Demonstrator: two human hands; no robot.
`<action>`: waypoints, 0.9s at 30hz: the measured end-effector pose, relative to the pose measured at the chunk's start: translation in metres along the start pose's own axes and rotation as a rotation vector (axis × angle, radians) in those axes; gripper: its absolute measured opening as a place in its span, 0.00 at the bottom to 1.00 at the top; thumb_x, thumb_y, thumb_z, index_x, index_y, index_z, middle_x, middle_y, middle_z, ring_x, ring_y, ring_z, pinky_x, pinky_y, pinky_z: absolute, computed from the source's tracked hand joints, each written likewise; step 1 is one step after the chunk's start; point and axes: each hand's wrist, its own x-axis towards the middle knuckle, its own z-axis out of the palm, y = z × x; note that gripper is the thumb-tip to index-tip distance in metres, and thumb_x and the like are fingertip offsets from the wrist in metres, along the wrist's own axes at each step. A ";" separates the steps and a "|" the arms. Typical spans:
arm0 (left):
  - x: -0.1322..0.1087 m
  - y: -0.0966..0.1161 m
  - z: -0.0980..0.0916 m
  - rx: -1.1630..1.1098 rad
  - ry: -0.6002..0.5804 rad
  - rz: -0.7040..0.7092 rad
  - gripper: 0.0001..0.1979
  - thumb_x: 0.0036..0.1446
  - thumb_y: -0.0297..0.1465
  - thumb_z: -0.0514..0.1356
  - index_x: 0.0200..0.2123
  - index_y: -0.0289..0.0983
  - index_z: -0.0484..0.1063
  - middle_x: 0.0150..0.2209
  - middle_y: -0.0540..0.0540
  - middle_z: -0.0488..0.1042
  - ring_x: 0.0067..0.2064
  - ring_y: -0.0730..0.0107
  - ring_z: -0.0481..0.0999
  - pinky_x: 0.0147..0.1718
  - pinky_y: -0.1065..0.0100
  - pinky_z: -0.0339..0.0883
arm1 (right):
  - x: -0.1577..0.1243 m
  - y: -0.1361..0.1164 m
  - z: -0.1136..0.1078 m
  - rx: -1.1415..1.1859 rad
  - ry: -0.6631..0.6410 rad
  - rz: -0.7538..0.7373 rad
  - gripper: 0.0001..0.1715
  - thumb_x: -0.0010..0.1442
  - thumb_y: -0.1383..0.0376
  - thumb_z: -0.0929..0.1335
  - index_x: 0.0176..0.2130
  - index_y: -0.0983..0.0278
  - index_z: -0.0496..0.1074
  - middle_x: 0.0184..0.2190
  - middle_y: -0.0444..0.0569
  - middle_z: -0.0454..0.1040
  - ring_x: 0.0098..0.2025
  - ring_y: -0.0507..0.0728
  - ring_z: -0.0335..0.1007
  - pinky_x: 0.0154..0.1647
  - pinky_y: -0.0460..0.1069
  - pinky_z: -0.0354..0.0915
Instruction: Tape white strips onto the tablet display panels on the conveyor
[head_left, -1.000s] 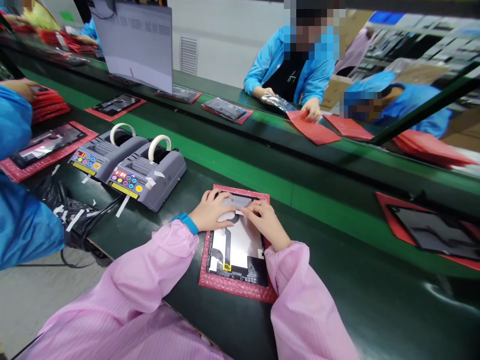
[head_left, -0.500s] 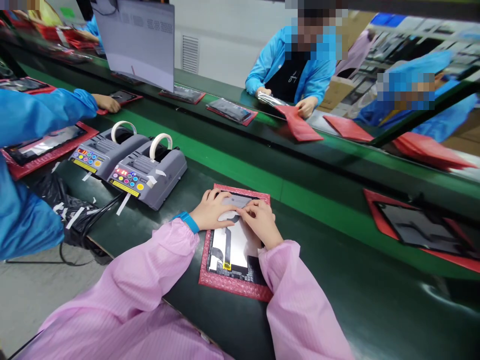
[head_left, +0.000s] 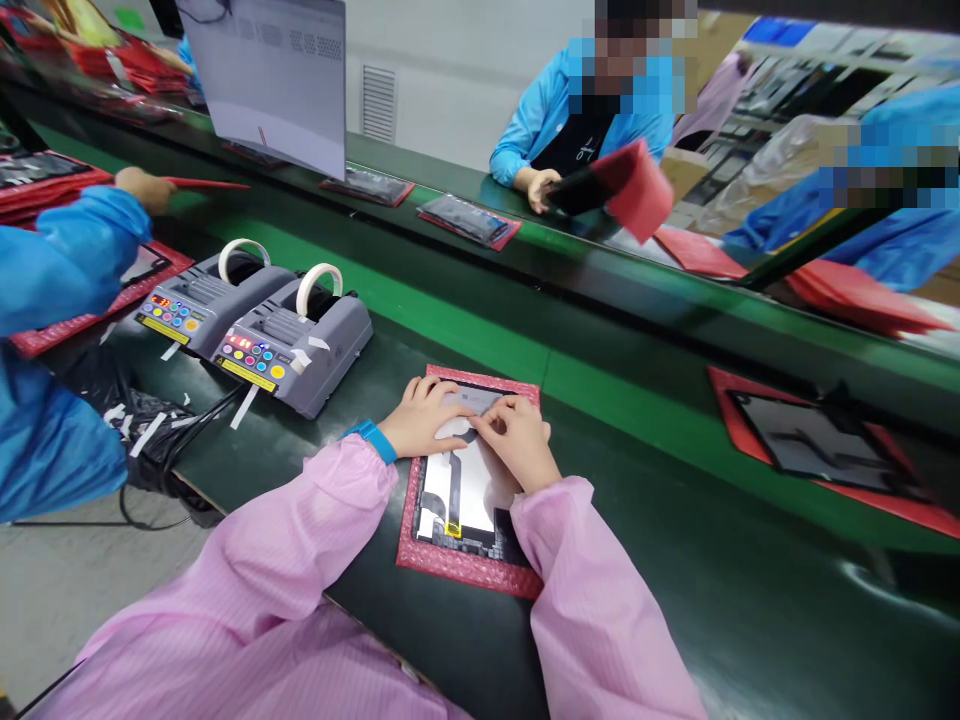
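Observation:
A tablet screen panel lies back side up on a pink bubble-wrap bag on the dark green bench. It has a silvery back, dark flat cables and a patch of yellow tape near its lower end. My left hand rests on its upper left with fingers spread. Beside it, my right hand is closed, thumb and forefinger pinched together over the panel's upper part. Whatever may be between those fingertips is too small to make out.
Two grey tape dispensers with white tape rolls stand to the left. Beyond runs a green conveyor. Another panel on a red bag lies at the right. A co-worker's blue sleeve reaches in from the left; another person works opposite.
My hands have hardly moved. The co-worker at left has drawn a hand back and holds something red. The person opposite has lifted a red bag. The panel at right has shifted slightly left.

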 end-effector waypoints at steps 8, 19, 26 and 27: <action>0.000 0.002 -0.003 0.072 0.015 0.079 0.20 0.60 0.45 0.59 0.50 0.40 0.70 0.60 0.38 0.62 0.61 0.47 0.56 0.60 0.44 0.49 | 0.000 0.000 0.002 -0.051 -0.014 0.010 0.22 0.61 0.47 0.65 0.28 0.59 0.73 0.42 0.50 0.68 0.50 0.64 0.63 0.47 0.60 0.56; -0.001 -0.001 0.000 0.091 0.026 0.105 0.15 0.62 0.43 0.57 0.48 0.41 0.70 0.59 0.40 0.63 0.60 0.50 0.58 0.60 0.44 0.50 | -0.003 -0.003 0.003 -0.109 -0.048 0.038 0.20 0.62 0.50 0.65 0.29 0.60 0.72 0.44 0.51 0.67 0.50 0.64 0.60 0.48 0.59 0.56; -0.002 -0.002 0.002 0.068 0.014 0.117 0.14 0.63 0.42 0.57 0.47 0.43 0.71 0.60 0.41 0.61 0.61 0.50 0.56 0.61 0.42 0.47 | -0.003 -0.003 0.005 -0.118 -0.052 0.047 0.18 0.62 0.51 0.65 0.28 0.60 0.72 0.43 0.51 0.67 0.49 0.64 0.60 0.47 0.59 0.55; -0.002 -0.002 0.002 0.065 0.011 0.121 0.13 0.63 0.41 0.57 0.47 0.43 0.71 0.60 0.41 0.61 0.61 0.50 0.56 0.61 0.41 0.46 | -0.003 -0.004 0.005 -0.118 -0.056 0.050 0.18 0.62 0.52 0.66 0.28 0.60 0.72 0.43 0.51 0.68 0.49 0.64 0.60 0.47 0.59 0.55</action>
